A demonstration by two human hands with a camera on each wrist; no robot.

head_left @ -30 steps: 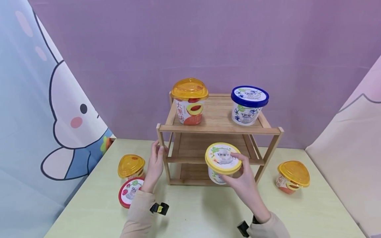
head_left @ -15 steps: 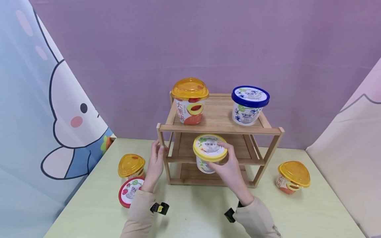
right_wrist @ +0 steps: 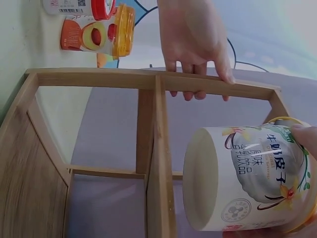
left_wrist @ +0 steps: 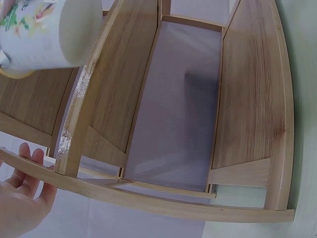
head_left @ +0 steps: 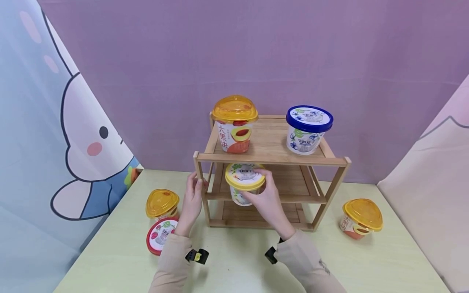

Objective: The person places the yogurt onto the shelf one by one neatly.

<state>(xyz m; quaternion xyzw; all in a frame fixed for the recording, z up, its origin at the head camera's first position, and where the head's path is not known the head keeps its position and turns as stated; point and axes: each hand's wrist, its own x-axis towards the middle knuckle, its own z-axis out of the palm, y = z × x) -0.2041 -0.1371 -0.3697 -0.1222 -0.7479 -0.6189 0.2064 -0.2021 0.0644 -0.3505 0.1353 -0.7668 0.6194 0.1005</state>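
My right hand (head_left: 270,203) grips a white tub with a yellow lid (head_left: 242,177), thumb on the near side and fingers at the lid. The tub is at the middle level of a three-tier wooden shelf (head_left: 271,160), towards its left, at the front rail. In the right wrist view the tub (right_wrist: 257,178) shows vanilla-flower print; its bare base (left_wrist: 79,32) appears in the left wrist view. My left hand (head_left: 191,203) holds the shelf's front left post (left_wrist: 148,204), fingers reaching behind it, as the right wrist view also shows.
On the top tier stand an orange-domed fruit cup (head_left: 236,126) and a blue-lidded tub (head_left: 307,130). Left on the table are another orange-domed cup (head_left: 162,203) and a red-lidded tub (head_left: 159,236), partly behind my left arm. A third orange-domed cup (head_left: 360,217) stands at right.
My right hand has carried the yellow-lidded tub leftward and away from me, from in front of the shelf to the left part of its middle tier. My left hand has stayed on the post.
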